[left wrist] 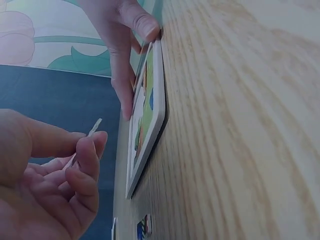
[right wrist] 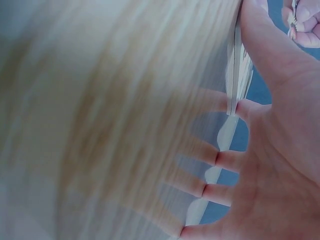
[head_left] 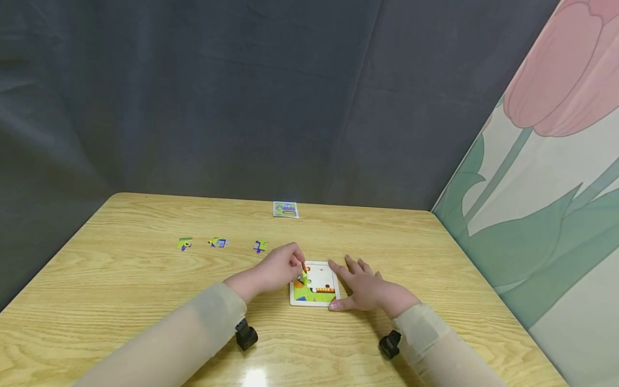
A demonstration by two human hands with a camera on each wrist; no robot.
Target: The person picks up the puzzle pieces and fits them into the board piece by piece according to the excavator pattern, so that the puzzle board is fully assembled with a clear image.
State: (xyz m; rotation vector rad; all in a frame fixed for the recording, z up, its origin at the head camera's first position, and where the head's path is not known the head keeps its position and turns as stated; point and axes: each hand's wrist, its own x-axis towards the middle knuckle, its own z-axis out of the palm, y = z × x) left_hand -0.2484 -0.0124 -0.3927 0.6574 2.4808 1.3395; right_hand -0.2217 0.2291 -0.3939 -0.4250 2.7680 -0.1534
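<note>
My left hand point(head_left: 282, 264) pinches a thin jigsaw piece point(left wrist: 95, 127) between thumb and fingers, just above the left side of a white-framed puzzle board point(head_left: 314, 304). In the left wrist view the piece is edge-on, so its picture is hidden. Fitted pieces with green, orange and striped parts cover the board's left and lower areas; bare white shows at the upper right. My right hand point(head_left: 365, 290) spreads its fingers at the board's right edge, the thumb and index finger touching the frame and the other fingertips resting on the table.
Loose jigsaw pieces lie in a row left of the board: one at the far left point(head_left: 185, 244), one in the middle point(head_left: 218, 242) and one nearest point(head_left: 260, 246). A small picture card point(head_left: 286, 209) lies at the back edge of the wooden table point(head_left: 145, 279). A dark curtain hangs behind.
</note>
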